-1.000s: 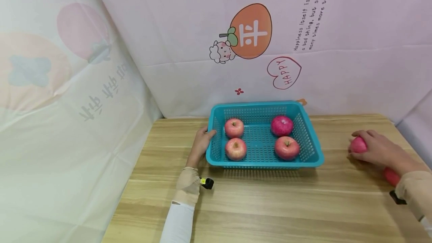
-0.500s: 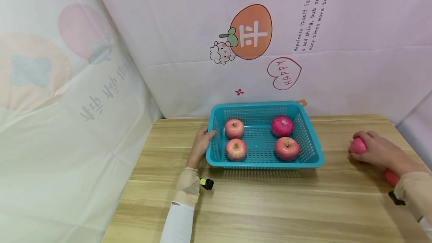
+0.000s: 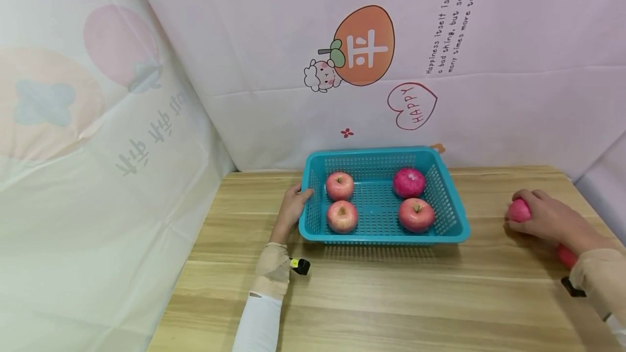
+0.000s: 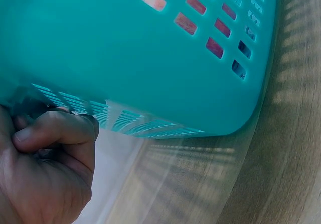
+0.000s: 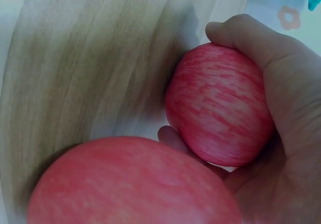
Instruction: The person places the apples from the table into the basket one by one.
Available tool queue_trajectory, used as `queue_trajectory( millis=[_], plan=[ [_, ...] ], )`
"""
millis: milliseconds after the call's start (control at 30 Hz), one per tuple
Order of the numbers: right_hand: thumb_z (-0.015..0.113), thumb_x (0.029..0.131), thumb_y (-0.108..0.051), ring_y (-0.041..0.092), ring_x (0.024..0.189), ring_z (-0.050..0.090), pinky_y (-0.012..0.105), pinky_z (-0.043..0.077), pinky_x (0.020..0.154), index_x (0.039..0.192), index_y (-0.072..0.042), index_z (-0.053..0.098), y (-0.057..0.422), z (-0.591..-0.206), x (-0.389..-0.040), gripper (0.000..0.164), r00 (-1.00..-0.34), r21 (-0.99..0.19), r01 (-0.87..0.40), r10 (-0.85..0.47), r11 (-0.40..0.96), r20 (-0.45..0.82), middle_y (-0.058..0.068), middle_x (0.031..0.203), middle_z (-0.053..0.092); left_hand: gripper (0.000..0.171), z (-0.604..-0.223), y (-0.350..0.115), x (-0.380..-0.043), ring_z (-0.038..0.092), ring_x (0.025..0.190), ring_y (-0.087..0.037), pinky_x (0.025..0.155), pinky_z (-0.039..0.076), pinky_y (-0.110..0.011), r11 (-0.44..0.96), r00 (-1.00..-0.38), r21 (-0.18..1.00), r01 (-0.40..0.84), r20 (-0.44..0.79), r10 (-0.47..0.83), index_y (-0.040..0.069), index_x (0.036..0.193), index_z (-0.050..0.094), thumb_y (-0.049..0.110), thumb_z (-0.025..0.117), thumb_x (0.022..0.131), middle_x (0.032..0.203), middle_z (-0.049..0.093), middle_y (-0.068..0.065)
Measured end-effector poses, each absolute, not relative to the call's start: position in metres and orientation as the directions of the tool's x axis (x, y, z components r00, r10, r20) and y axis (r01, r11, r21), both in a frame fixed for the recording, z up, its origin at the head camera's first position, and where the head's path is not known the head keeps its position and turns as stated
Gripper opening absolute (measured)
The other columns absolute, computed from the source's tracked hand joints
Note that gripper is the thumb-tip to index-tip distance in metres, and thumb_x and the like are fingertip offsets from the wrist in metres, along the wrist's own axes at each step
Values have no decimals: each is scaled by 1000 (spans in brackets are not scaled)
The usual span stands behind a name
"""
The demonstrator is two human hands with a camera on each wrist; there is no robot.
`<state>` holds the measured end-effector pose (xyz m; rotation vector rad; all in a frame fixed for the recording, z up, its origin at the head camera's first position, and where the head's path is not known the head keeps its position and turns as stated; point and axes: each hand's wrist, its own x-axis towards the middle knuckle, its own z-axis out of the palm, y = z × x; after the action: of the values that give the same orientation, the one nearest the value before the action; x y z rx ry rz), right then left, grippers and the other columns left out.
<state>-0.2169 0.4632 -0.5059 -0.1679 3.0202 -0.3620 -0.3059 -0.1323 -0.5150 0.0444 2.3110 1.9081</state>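
My left hand (image 3: 292, 206) grips the left rim of a turquoise plastic basket (image 3: 371, 239); the left wrist view shows its fingers (image 4: 60, 129) curled at the basket's edge. Inside the basket lie two pale red apples (image 3: 342, 216) on the left, a red apple (image 3: 416, 214) at the front right and a deep pink round fruit (image 3: 408, 182) behind it. At the table's right side my right hand (image 3: 552, 217) holds a pinkish-red apple (image 5: 220, 103), thumb and fingers curled around it. Another red apple (image 5: 135, 184) lies close below that hand, mostly hidden by the wrist in the head view.
The wooden table (image 3: 381, 303) carries the basket near its back edge. A white printed cloth (image 3: 274, 118) hangs right behind it, and a second cloth (image 3: 161, 189) falls along the left side. Bare wood lies between the basket and my right hand.
My right wrist has shifted very slightly to the left, with the hand still around the apple. The left hand and the basket stay where they were.
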Motion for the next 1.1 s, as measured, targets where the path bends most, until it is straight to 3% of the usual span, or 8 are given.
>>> queue_trajectory(
  millis=[467, 1100],
  plan=[
    [83, 87, -47, 46, 92, 65, 61, 55, 71, 132, 5, 50, 464, -509, -218, 77, -991, -247, -92, -112, 965, -70, 41, 124, 53, 48, -514, -133, -307, 75, 112, -38, 91, 64, -51, 197, -988, 976, -94, -116, 102, 5, 147, 62, 27, 58, 104, 135, 70, -26],
    [84, 86, -46, 46, 91, 65, 60, 55, 71, 131, 6, 49, 460, -502, -221, 77, -989, -231, -99, -121, 968, -82, 42, 123, 52, 46, -517, -134, -309, 75, 109, -44, 85, 66, -47, 180, -989, 982, -61, -84, 123, 1, 145, 62, 23, 57, 105, 130, 70, -31]
  ],
)
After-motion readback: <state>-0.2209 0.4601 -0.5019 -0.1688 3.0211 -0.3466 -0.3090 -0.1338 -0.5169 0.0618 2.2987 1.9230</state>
